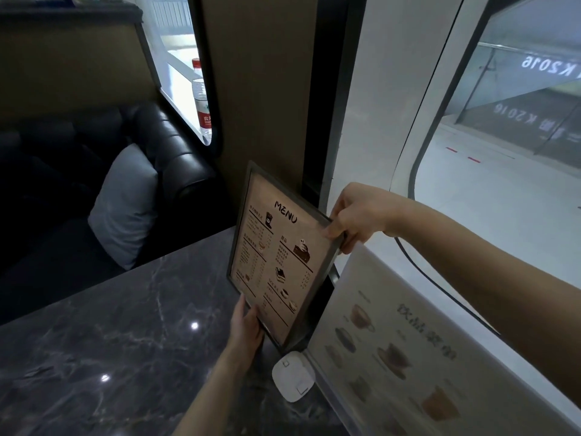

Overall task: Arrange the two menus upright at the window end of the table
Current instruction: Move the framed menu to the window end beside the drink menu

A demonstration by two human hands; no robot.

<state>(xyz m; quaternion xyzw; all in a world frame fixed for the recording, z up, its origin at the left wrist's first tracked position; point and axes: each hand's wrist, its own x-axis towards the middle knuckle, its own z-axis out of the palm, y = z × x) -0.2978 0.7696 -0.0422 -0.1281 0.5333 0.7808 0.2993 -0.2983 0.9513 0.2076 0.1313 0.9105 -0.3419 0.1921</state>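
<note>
A dark-framed brown menu [276, 253] headed "MENU" stands nearly upright at the window end of the dark marble table [125, 325], leaning toward the wall pillar. My left hand [248, 322] pinches its lower left edge. My right hand [355, 218] grips its top right corner. A second, pale menu [402, 341] with pictures of cups stands upright along the window to the right, partly out of frame; neither hand touches it.
A small white square device [292, 377] lies on the table below the brown menu. A black sofa [163, 146] with a grey cushion [125, 202] sits beyond the table's far edge. A water bottle [201, 99] stands on the window ledge behind.
</note>
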